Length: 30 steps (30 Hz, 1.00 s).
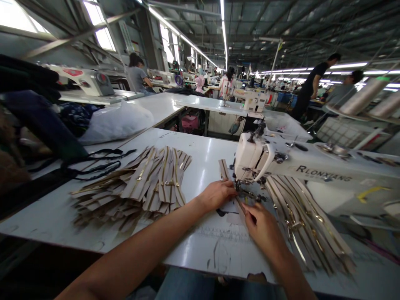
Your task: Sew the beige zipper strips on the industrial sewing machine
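Observation:
A beige zipper [223,168] with gold teeth lies slantwise under the needle area of the white sewing machine [251,160]. My left hand [218,194] presses on it beside the presser foot, fingers bent together. Closer to me, my right hand [258,216] pinches the near end of the same zipper between thumb and fingers. To the left lies a large heap of beige zippers [140,183] with gold pulls. Right of my right hand, under the machine arm, more zippers [308,225] are spread lengthwise. The needle itself is too small to make out.
A ruler scale [212,234] marks the white table [200,254] near its front. Black straps [96,162] and a white plastic bag [120,118] lie at the left. Thread cones [364,98] stand at the right. Other people work at machines farther back.

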Each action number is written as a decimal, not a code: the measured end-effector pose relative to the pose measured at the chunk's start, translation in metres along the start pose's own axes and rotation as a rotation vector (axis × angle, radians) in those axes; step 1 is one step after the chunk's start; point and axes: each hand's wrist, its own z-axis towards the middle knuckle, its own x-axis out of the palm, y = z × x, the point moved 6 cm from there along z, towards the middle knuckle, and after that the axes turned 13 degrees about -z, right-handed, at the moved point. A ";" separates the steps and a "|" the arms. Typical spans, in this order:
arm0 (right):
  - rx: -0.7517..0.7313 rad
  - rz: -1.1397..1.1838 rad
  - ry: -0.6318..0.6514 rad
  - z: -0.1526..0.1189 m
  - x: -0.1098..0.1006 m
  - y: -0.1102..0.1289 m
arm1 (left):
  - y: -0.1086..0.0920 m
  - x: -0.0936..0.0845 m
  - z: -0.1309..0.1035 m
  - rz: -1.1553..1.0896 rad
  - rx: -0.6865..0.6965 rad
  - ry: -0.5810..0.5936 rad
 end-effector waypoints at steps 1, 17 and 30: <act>-0.010 -0.004 0.018 -0.002 -0.001 0.000 | 0.000 0.000 0.000 -0.011 -0.003 -0.007; -0.093 0.098 0.131 0.001 -0.004 -0.003 | 0.004 0.001 -0.001 0.018 0.056 -0.014; -0.141 -0.014 0.104 0.013 -0.001 0.006 | 0.014 0.003 -0.001 0.035 -0.094 -0.071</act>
